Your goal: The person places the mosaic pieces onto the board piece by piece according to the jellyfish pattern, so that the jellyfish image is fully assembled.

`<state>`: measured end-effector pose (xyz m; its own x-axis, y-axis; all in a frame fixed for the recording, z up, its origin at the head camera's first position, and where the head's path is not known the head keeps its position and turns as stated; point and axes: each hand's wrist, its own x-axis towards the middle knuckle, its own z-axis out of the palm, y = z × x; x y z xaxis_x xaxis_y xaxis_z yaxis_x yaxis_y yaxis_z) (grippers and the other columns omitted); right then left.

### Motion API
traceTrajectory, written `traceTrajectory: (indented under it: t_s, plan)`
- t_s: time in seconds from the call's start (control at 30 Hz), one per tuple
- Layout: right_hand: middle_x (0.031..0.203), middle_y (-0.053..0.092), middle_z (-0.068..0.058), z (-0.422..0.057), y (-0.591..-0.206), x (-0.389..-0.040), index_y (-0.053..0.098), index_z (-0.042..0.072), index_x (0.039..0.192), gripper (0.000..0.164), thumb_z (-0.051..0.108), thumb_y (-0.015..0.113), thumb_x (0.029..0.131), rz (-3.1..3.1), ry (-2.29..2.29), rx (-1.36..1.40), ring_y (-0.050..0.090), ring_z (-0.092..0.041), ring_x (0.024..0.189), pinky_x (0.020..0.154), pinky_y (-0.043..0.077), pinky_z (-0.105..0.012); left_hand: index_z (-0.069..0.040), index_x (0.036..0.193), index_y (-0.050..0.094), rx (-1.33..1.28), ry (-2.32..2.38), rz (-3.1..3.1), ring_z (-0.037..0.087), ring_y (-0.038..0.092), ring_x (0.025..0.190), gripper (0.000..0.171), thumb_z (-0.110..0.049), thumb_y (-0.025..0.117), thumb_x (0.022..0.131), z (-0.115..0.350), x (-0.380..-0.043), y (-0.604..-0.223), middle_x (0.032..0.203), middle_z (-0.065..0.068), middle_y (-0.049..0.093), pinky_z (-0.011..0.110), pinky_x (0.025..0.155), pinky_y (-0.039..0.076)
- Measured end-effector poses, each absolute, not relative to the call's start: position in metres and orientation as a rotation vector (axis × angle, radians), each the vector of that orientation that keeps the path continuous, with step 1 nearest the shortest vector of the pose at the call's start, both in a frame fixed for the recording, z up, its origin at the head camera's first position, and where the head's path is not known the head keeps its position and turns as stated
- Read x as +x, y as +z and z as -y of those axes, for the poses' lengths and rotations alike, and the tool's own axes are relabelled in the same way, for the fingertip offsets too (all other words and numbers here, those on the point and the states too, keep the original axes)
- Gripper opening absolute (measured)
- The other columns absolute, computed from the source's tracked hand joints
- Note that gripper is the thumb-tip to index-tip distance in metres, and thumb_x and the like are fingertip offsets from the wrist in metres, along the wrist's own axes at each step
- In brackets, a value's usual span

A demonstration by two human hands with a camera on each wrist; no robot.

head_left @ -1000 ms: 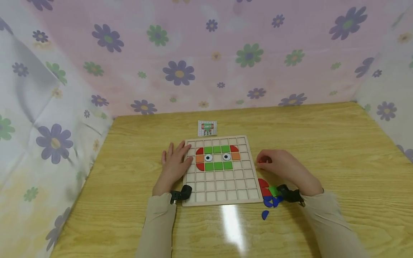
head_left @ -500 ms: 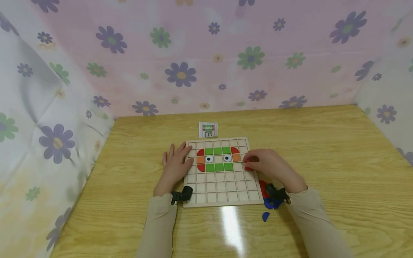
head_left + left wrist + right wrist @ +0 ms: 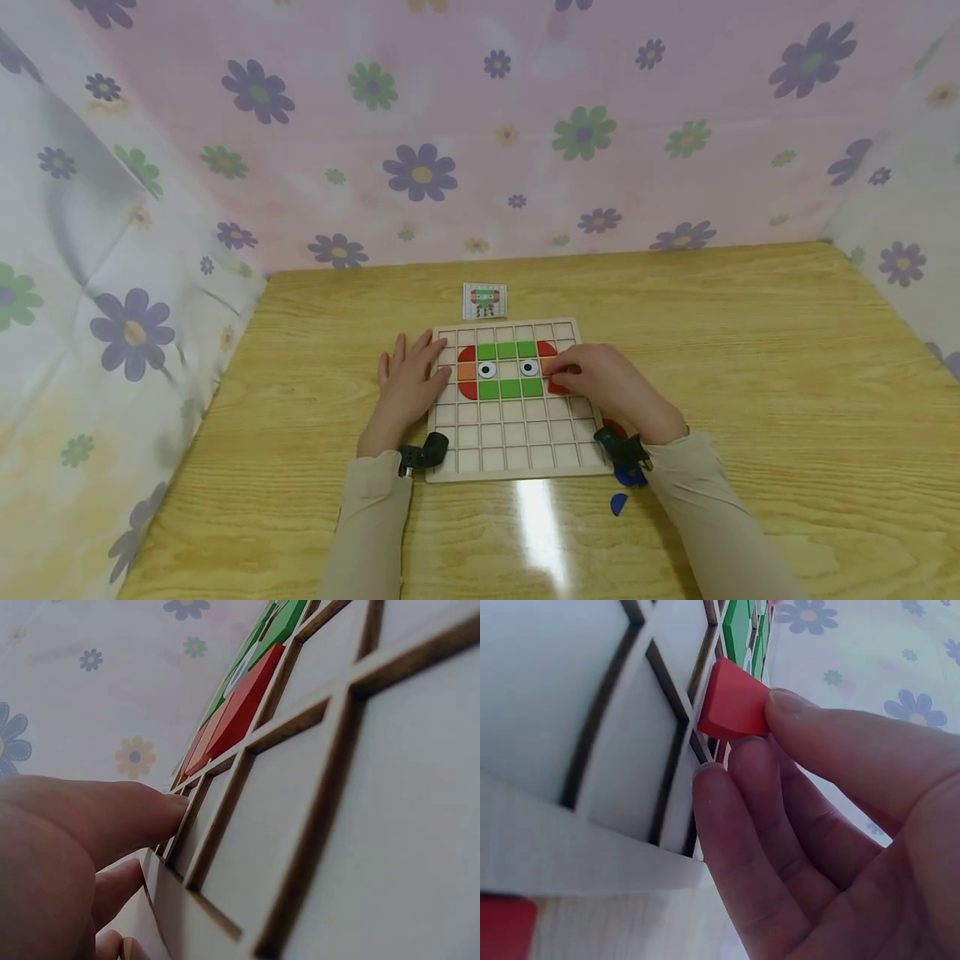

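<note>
My right hand (image 3: 606, 382) pinches a red tile (image 3: 735, 701) between thumb and fingers, over the right part of the wooden grid board (image 3: 504, 435). In the right wrist view the tile is tilted, close to the grid ridges; its full outline is partly hidden by the thumb. Spread over the board's left edge, my left hand (image 3: 408, 390) rests with fingers extended, the thumb (image 3: 142, 814) touching the frame. Set in the grid are green tiles (image 3: 510, 388), red rounded corner tiles (image 3: 467, 390), an orange tile (image 3: 467, 371) and two white eye discs (image 3: 487, 369).
A small printed card (image 3: 484, 301) with a coloured grid figure lies behind the board. Blue pieces (image 3: 626, 476) and a red piece (image 3: 615, 427) lie at the board's lower right, partly covered by the right wrist camera. One blue half-round piece (image 3: 618, 504) lies apart, nearer the front.
My right hand has moved left from beside the board to over its right columns, carrying the red tile. The left hand stays on the board's left edge.
</note>
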<state>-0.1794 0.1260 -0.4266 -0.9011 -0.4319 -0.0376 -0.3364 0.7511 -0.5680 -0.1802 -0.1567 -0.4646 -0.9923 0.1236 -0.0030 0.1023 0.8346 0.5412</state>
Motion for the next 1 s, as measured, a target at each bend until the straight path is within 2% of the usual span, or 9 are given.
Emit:
traceTrajectory:
  t_s: [0.27,0.57,1.0]
  plan:
    - [0.095,0.063,0.003,-0.1232,-0.4273,-0.18,0.068,0.017,0.096,0.013,0.016,0.06,0.085,-2.779,-0.816,-0.614,0.055,-0.014,0.085,0.077,0.044,-0.035,-0.022,0.134,0.043,0.18,0.873,-2.966,0.033,-0.001,0.134,0.046,-0.034,0.048,0.089,0.1568,-0.1802,-0.4649,0.146,0.0,0.023,0.053,0.1,-0.007]
    - [0.094,0.065,0.003,-0.1202,-0.4287,-0.1815,0.069,0.018,0.096,0.015,0.014,0.062,0.084,-2.781,-0.771,-0.697,0.058,-0.016,0.088,0.077,0.045,-0.035,-0.022,0.134,0.043,0.183,0.865,-2.968,0.033,-0.001,0.134,0.046,-0.035,0.047,0.09,0.1569,-0.1824,-0.4647,0.146,0.0,0.023,0.054,0.1,-0.006]
    - [0.091,0.064,0.004,-0.1195,-0.4311,-0.1822,0.068,0.017,0.097,0.015,0.014,0.062,0.084,-2.782,-0.747,-0.687,0.056,-0.011,0.079,0.071,0.045,-0.032,-0.021,0.134,0.043,0.177,0.871,-2.971,0.033,-0.001,0.134,0.046,-0.034,0.048,0.089,0.1563,-0.1817,-0.4642,0.146,0.001,0.023,0.053,0.1,-0.007]
